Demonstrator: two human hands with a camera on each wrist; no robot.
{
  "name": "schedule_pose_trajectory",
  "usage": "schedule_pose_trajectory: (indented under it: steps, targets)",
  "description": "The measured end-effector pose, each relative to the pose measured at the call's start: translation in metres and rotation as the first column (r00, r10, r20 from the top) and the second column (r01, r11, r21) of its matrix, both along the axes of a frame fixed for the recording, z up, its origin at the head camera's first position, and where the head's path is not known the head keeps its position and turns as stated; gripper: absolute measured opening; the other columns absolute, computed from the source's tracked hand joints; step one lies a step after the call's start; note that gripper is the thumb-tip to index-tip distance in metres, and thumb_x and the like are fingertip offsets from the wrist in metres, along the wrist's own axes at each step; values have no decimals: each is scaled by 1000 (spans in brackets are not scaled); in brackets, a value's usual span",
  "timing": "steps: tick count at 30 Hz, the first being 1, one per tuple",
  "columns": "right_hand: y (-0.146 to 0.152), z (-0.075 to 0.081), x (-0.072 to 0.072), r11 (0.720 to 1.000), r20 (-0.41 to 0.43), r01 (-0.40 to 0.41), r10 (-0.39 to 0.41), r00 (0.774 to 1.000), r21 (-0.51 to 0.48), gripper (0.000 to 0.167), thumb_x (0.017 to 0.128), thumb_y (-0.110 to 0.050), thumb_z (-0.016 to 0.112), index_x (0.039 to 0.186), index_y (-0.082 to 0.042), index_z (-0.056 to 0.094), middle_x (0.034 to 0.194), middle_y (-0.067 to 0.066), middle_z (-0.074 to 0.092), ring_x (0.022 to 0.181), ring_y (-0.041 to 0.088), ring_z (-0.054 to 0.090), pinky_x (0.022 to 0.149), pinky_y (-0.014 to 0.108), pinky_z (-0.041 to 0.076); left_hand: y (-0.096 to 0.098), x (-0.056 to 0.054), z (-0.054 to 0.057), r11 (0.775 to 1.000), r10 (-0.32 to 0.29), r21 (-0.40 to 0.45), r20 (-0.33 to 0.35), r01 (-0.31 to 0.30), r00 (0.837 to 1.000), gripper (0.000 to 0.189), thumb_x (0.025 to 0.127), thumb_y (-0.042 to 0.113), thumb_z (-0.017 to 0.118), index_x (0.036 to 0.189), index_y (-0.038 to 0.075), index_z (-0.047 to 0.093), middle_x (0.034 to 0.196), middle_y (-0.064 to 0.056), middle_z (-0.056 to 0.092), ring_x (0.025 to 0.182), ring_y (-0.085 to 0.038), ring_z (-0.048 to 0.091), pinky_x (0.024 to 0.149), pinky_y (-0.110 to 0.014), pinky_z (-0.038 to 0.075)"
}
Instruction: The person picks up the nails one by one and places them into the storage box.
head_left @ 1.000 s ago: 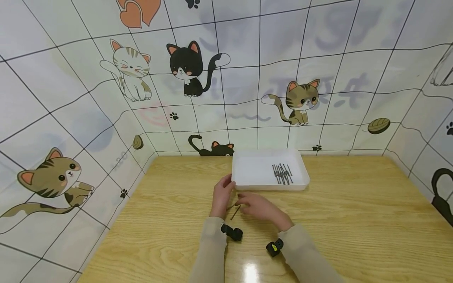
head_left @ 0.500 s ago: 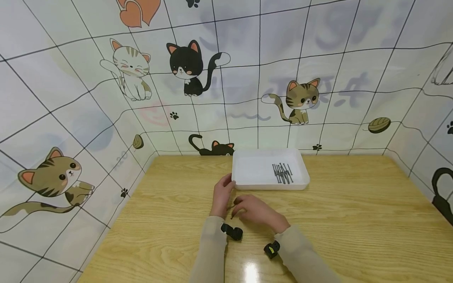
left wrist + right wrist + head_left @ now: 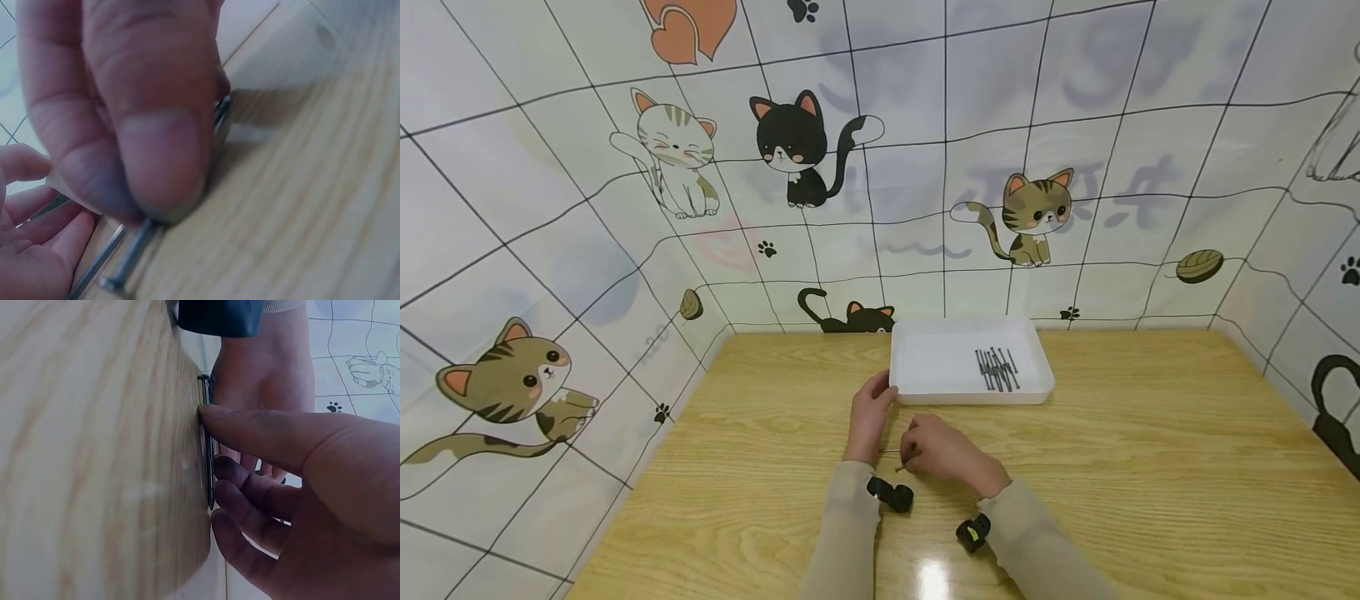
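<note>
My left hand (image 3: pixel 868 417) holds the near left corner of a white tray (image 3: pixel 970 399), thumb at the front and fingers along the side. In the left wrist view that hand (image 3: pixel 34 237) shows at the lower left. My right hand (image 3: pixel 943 452) is low over the table just right of the left wrist. Its thumb and fingers pinch a dark metal nail (image 3: pixel 132 257), whose head sticks out below the thumb; the right wrist view shows this nail (image 3: pixel 207 444) lengthwise beside the thumb. A second nail (image 3: pixel 94 265) lies on the wood next to it.
Several nails (image 3: pixel 997 370) lie bunched in the right half of the tray. The wooden table (image 3: pixel 1150 450) reaches back to a wall covering (image 3: pixel 917 183) with printed cats. Small black cameras (image 3: pixel 891 494) are strapped to both wrists.
My right hand has drawn slightly toward me over the nails on the table and now pinches one. The left hand has stayed at the tray's corner.
</note>
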State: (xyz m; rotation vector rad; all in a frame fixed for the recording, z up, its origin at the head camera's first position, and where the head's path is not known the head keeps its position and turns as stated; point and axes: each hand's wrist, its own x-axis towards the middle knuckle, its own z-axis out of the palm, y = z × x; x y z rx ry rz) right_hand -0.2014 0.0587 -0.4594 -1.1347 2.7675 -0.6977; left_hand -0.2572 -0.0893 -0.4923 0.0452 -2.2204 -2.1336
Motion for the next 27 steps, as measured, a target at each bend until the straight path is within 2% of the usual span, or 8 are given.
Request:
schedule_pose_trajectory:
  steps: [7,12,18,22,27]
  targets:
    - [2,2,0,997,41,60,-62,997,56,6,79,-12,64,78,-17,67,77,-9,50,72,10,47,66,27,43,0,1,0,1000,3,-6,4,-3,1000,39,90,19,53,128,11,50,126,-6,51,114,-17,46,95,-39,36]
    - [2,7,1,994,74,79,-84,994,74,7,76,-11,63,75,-17,66,74,-10,53,70,8,50,63,27,44,0,5,9,1000,-1,16,19,1,1000,39,89,15,54,127,8,50,126,-10,51,115,-19,46,96,-40,34]
    - [8,11,-1,993,144,118,-119,982,17,5,80,-11,61,79,-15,64,73,-11,56,65,7,51,60,28,43,2,14,27,1000,-13,14,26,13,1000,40,90,13,53,128,4,48,128,-14,48,117,-24,44,97,-41,33]
    - [15,8,-5,992,141,122,-115,983,-39,5,82,-14,61,85,-17,64,78,-10,59,71,6,53,64,28,44,2,15,26,1000,-16,3,15,16,1000,40,90,14,52,128,4,47,128,-14,48,116,-24,44,96,-40,35]
    - [18,7,-7,990,152,130,-119,981,-61,15,83,-12,61,97,-15,61,81,-8,59,73,8,54,65,29,45,2,15,26,1000,-22,-17,13,22,1000,39,90,13,51,128,4,47,127,-14,48,115,-22,45,96,-40,35]
